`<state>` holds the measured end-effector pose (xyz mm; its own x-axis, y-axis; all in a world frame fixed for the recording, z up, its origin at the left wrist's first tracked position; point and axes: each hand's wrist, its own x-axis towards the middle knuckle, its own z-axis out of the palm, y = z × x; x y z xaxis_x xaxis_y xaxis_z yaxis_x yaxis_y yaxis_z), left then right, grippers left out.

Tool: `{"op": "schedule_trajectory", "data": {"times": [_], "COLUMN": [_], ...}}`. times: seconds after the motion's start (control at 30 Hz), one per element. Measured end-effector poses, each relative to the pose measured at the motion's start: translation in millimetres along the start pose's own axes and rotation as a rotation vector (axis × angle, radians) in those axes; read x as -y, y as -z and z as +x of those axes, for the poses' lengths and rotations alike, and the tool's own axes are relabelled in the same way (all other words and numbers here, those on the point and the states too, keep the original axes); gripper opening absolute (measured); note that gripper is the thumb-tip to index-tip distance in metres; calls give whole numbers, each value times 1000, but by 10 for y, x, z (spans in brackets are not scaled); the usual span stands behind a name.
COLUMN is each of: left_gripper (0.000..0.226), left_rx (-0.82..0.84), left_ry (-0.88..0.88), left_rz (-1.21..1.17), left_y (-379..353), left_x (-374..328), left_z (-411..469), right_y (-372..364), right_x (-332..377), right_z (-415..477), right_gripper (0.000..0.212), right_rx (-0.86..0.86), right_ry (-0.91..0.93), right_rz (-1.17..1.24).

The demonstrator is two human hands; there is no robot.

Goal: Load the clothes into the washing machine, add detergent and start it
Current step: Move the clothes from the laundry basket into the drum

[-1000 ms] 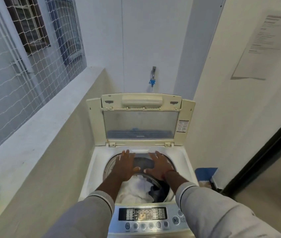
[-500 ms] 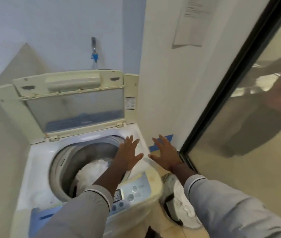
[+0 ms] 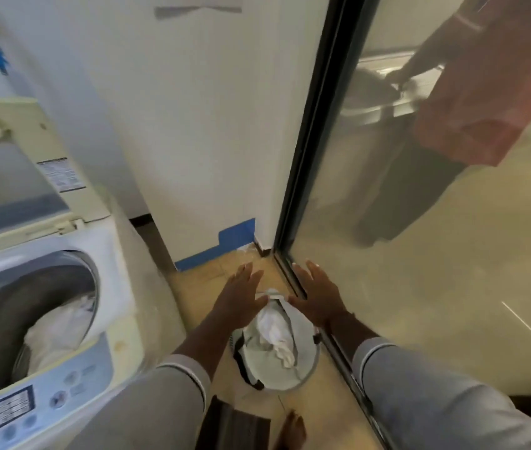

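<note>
Head view crops the washing machine [image 3: 108, 254]; left hand [image 3: 241, 300] and right hand [image 3: 317, 298] hover, fingers spread, over basket [image 3: 306, 371].

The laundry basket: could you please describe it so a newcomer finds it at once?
Right of the washing machine, tan floor runs along the glass door. The laundry basket sits there. Unlike the dark mat nearby, it is round, pale, black-strapped and holds white cloth.

Washing machine [image 3: 46, 287] was recorded at left, lid [image 3: 14, 177] raised behind the drum, clothes [image 3: 59, 326] lying in the drum. The basket [image 3: 308, 368] was noted on the floor [image 3: 205, 287] to its right, beside the glass door [image 3: 420, 287], a garment [image 3: 273, 329] inside. Left hand [image 3: 241, 300] and right hand [image 3: 319, 297] were held apart above the basket.
</note>
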<state>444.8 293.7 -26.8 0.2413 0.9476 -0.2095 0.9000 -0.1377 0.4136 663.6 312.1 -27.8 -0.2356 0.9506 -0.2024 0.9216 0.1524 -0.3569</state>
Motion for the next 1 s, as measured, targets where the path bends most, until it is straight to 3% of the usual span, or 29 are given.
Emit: {"op": "schedule_trajectory", "data": {"times": [0.17, 0.33, 0.47, 0.6, 0.7, 0.73, 0.8, 0.9, 1.0], "left_gripper": [67, 67, 77, 56, 55, 61, 75, 93, 79], "left_rx": [154, 258, 276, 134, 65, 116, 197, 83, 101], "left_ry": [52, 104, 98, 111, 136, 188, 320, 376, 314], "left_rz": [-51, -177, -258, -213, -132, -120, -49, 93, -2], "left_y": [-393, -1079, -2275, -3712, -4953, -5274, -5781, -6295, -6532], "left_x": [-69, 84, 456, 881, 1259, 1348, 1540, 1747, 1873], "left_z": [91, 226, 606, 1105, 1517, 1654, 1949, 2429, 2647], "right_y": [-274, -1042, -2072, -3364, -4388, -4716, -5243, -5866, -6172], "right_x": [-376, -627, -1001, -1561, -2059, -2229, -2475, -2751, -2835], "right_z": [74, 115, 385, 836, 1163, 1264, 1456, 1692, 1816], "right_gripper": [86, 84, 80, 79, 84, 86, 90, 94, 80], "right_rx": [79, 196, 281, 320, 349, 353, 340, 244, 195], "right_ry": [5, -43, -164, -318, -322, -320, -316, -381, -373], "right_rz": [71, 154, 271, 392, 372, 354, 359, 444, 418]}}
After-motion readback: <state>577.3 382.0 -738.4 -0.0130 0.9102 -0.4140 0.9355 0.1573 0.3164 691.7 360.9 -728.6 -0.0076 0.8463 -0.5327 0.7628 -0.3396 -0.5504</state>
